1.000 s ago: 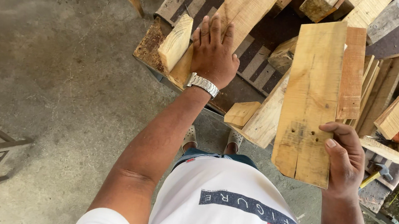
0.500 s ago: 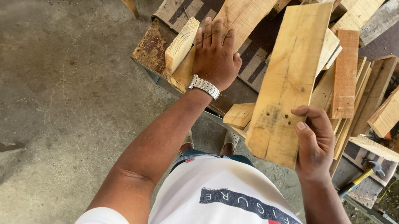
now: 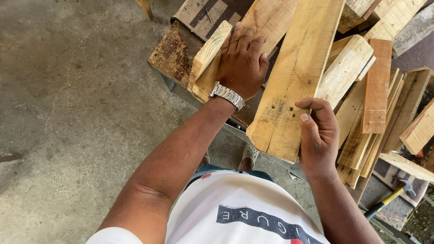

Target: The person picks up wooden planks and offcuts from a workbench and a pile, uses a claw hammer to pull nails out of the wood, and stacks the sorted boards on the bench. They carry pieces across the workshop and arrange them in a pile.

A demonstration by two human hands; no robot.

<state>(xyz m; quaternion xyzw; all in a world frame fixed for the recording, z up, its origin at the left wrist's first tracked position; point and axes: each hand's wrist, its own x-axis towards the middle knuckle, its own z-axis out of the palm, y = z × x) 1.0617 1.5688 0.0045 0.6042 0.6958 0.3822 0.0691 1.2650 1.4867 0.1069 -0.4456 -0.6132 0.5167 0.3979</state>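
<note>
Right hand (image 3: 319,135) grips a pale nail-holed plank (image 3: 297,74) at its lower edge, centre frame. Left hand (image 3: 243,60), fingers spread flat, presses a stacked board (image 3: 276,10) beside a short wood block (image 3: 208,54) on the workbench (image 3: 173,53).

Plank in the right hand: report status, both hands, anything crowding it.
Right hand grips wide plank at its near end. Left hand flat on the stacked boards. Loose plank pile crowds the right side.
</note>
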